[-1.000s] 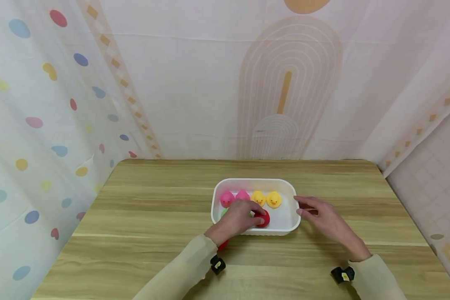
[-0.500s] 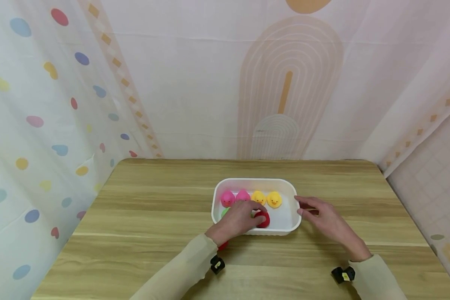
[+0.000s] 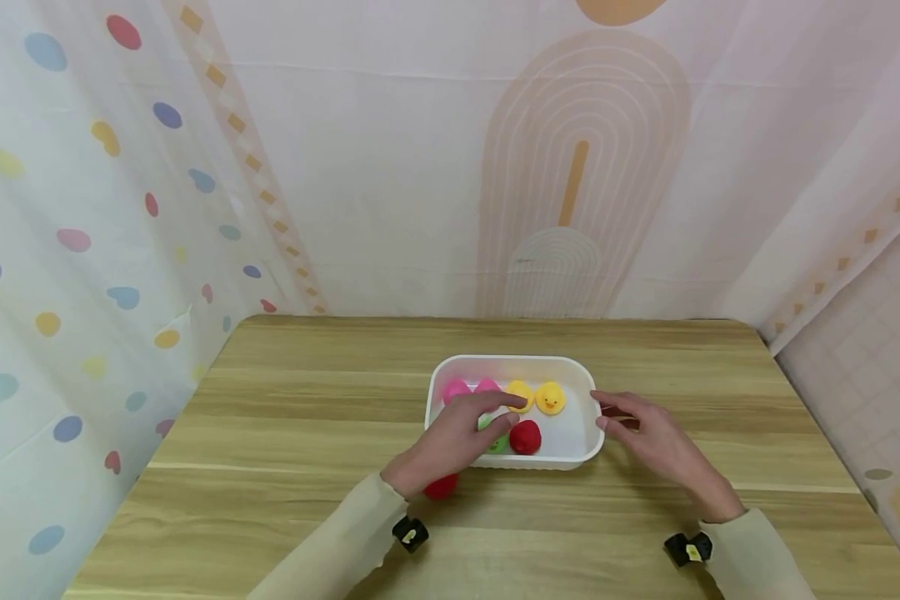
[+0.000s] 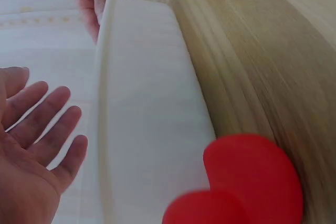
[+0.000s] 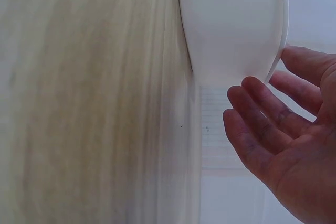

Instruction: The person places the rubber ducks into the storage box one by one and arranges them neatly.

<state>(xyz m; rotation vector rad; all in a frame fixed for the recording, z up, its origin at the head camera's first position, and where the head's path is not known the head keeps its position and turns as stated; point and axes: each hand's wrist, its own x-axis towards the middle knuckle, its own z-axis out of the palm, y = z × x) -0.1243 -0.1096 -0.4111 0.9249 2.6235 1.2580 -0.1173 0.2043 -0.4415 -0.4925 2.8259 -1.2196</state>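
A white plastic tray (image 3: pixel 562 464) holds toy ducks: two pink (image 3: pixel 456 389), two yellow (image 3: pixel 551 400), a green duck (image 3: pixel 498 445) and a round red toy (image 3: pixel 526 437). My left hand (image 3: pixel 450 433) hovers over the tray's left part with fingers extended, holding nothing and partly covering the pink and green toys. Another red toy (image 3: pixel 441 487) lies outside the tray's front left, below that hand's wrist. With thumb and index fingertips, my right hand (image 3: pixel 656 442) touches the tray's right rim; its other fingers are loosely spread in the right wrist view.
The wooden tabletop (image 3: pixel 330 375) extends around the tray on all sides. A patterned curtain (image 3: pixel 382 183) hangs behind the table and along its left. Black straps (image 3: pixel 410 533) sit on both wrists, over beige sleeves.
My left hand has let go of the red toy in the tray, opened and drawn back to the left, exposing that toy and part of the green duck. My right hand stays put.
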